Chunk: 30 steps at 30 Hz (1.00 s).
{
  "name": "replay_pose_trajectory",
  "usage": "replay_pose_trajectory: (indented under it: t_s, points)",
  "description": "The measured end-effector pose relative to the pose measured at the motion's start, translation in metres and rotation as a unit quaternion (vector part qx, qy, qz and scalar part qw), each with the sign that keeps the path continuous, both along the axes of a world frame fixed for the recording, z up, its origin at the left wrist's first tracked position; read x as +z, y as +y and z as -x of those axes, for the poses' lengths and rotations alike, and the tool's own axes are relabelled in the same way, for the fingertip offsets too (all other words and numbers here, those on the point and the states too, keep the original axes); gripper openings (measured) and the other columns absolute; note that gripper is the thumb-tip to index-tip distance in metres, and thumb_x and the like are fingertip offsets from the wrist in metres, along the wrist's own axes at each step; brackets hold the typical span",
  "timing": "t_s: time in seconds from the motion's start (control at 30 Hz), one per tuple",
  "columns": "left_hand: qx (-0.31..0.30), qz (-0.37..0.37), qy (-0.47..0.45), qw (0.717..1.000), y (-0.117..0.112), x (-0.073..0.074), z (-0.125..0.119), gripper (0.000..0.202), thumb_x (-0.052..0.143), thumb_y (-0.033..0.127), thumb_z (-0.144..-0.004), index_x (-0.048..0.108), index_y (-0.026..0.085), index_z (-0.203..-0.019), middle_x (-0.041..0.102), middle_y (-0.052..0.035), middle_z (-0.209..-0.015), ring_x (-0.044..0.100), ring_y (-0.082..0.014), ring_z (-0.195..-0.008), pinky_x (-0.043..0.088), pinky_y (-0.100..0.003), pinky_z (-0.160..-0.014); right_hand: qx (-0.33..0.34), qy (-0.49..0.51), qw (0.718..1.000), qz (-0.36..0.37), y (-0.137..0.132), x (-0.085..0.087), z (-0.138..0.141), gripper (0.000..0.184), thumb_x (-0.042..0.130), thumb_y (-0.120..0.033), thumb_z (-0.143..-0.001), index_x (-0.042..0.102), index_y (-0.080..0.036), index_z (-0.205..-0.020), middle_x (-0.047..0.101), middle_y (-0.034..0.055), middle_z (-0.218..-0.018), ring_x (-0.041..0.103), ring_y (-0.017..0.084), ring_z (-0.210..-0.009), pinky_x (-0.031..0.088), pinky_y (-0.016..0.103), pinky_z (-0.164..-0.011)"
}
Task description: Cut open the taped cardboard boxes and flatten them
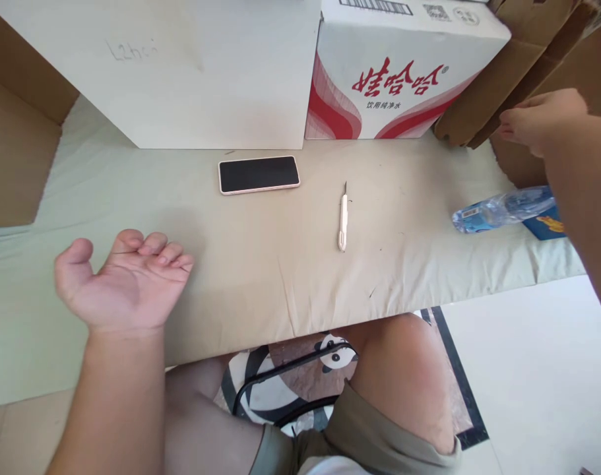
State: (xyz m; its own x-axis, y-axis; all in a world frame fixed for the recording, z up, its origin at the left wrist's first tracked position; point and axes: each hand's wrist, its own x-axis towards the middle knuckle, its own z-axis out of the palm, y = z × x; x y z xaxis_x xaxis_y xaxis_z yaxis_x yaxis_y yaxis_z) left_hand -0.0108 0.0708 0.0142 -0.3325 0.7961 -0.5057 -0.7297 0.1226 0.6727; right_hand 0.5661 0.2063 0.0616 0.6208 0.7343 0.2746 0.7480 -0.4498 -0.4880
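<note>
My left hand (pixel 122 280) rests palm up on the cloth-covered table (pixel 260 264), fingers loosely curled, with nothing in it. My right hand (pixel 540 119) reaches far right toward a brown cardboard box (pixel 483 99); its fingers are bunched together near the box's edge, and I cannot make out anything in them. A small white craft knife (pixel 343 221) lies on the cloth between the hands. A black phone (pixel 258 174) lies face up behind it.
A large plain white box (pixel 181 66) and a red-and-white printed carton (pixel 394 72) stand along the back. A plastic water bottle (pixel 503 208) lies on its side at the right edge over a blue item (pixel 545 226). My knees show under the table's front edge.
</note>
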Motion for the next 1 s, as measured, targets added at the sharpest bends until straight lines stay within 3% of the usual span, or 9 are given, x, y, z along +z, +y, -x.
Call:
replay_pose_trajectory:
  t_s: [0.1, 0.2, 0.3, 0.43, 0.57, 0.7, 0.83, 0.93, 1.0]
  points:
    - [-0.017, 0.000, -0.002, 1.000, -0.003, 0.005, 0.001, 0.050, 0.031, 0.056, -0.086, 0.046, 0.019, -0.056, 0.030, 0.0027, -0.051, 0.031, -0.0100, -0.041, 0.031, -0.023, -0.038, -0.083, 0.079, 0.992, 0.048, -0.011, 0.021, 0.030, 0.021, 0.067, -0.013, -0.087, 0.070, 0.002, -0.072, 0.076, 0.0295, -0.116, 0.074, 0.036, -0.118, 0.056, 0.042, -0.078]
    - [-0.038, -0.019, -0.006, 0.999, -0.009, 0.010, 0.008, 0.046, 0.036, 0.051, -0.088, 0.034, 0.019, -0.055, 0.023, 0.0043, -0.054, 0.022, -0.0092, -0.043, 0.022, -0.022, -0.037, -0.066, 0.105, 0.988, 0.098, -0.022, 0.040, 0.053, 0.035, 0.062, -0.009, -0.091, 0.053, -0.007, -0.057, 0.074, 0.0312, -0.120, 0.075, 0.029, -0.120, 0.057, 0.038, -0.083]
    - [-0.058, -0.043, -0.023, 0.997, -0.017, 0.013, 0.019, 0.042, 0.035, 0.043, -0.093, 0.022, 0.020, -0.059, 0.010, 0.0060, -0.058, 0.005, -0.0090, -0.047, 0.006, -0.024, -0.038, -0.022, 0.087, 0.979, 0.185, -0.025, 0.051, 0.076, 0.038, 0.060, -0.008, -0.091, 0.055, -0.008, -0.053, 0.077, 0.0290, -0.101, 0.078, 0.025, -0.105, 0.055, 0.038, -0.076]
    - [-0.055, -0.057, -0.065, 0.995, -0.026, 0.017, 0.032, 0.037, 0.031, 0.038, -0.096, 0.021, 0.022, -0.064, -0.005, 0.0062, -0.064, -0.011, -0.0115, -0.055, -0.003, -0.028, -0.041, 0.097, 0.035, 0.952, 0.287, -0.017, 0.049, 0.138, 0.030, 0.067, -0.009, -0.087, 0.070, -0.009, -0.057, 0.072, 0.0113, -0.066, 0.070, 0.011, -0.068, 0.049, 0.035, -0.069]
    - [-0.042, -0.072, -0.103, 0.991, -0.031, 0.020, 0.043, 0.040, 0.029, 0.040, -0.099, 0.014, 0.022, -0.065, -0.007, 0.0061, -0.063, -0.012, -0.0122, -0.055, 0.000, -0.029, -0.040, 0.276, 0.012, 0.902, 0.331, -0.016, 0.032, 0.246, 0.018, 0.081, -0.006, -0.076, 0.077, -0.018, -0.064, 0.070, 0.0013, -0.062, 0.062, 0.011, -0.055, 0.055, 0.036, -0.077]
    - [-0.042, -0.096, -0.127, 0.986, -0.035, 0.020, 0.055, 0.044, 0.026, 0.043, -0.100, 0.010, 0.022, -0.065, -0.005, 0.0060, -0.059, -0.008, -0.0118, -0.049, 0.006, -0.027, -0.038, 0.486, -0.072, 0.815, 0.308, -0.037, 0.016, 0.377, 0.010, 0.079, -0.016, -0.078, 0.081, -0.024, -0.084, 0.075, 0.0014, -0.079, 0.072, 0.025, -0.089, 0.054, 0.044, -0.098]
    - [-0.036, -0.106, -0.142, 0.983, -0.038, 0.019, 0.071, 0.049, 0.028, 0.047, -0.102, 0.010, 0.022, -0.064, 0.002, 0.0059, -0.052, 0.004, -0.0097, -0.039, 0.016, -0.025, -0.037, 0.611, -0.113, 0.735, 0.270, -0.055, 0.011, 0.497, 0.033, 0.065, -0.023, -0.091, 0.074, -0.024, -0.122, 0.077, 0.0061, -0.118, 0.069, 0.028, -0.114, 0.052, 0.041, -0.104]
    - [-0.027, -0.115, -0.135, 0.984, -0.041, 0.017, 0.083, 0.053, 0.035, 0.050, -0.102, 0.013, 0.023, -0.062, 0.009, 0.0057, -0.050, 0.014, -0.0091, -0.036, 0.019, -0.025, -0.037, 0.685, -0.098, 0.698, 0.182, -0.058, 0.008, 0.575, 0.038, 0.055, -0.022, -0.097, 0.064, -0.022, -0.134, 0.061, 0.0070, -0.149, 0.064, 0.025, -0.124, 0.049, 0.041, -0.113]
    - [-0.010, -0.119, -0.126, 0.985, -0.043, 0.016, 0.088, 0.054, 0.037, 0.051, -0.102, 0.015, 0.023, -0.061, 0.010, 0.0059, -0.050, 0.015, -0.0088, -0.036, 0.018, -0.025, -0.037, 0.704, -0.039, 0.697, 0.129, -0.055, 0.008, 0.619, 0.039, 0.054, -0.017, -0.098, 0.060, -0.022, -0.137, 0.042, 0.0042, -0.165, 0.059, 0.021, -0.131, 0.047, 0.040, -0.119]
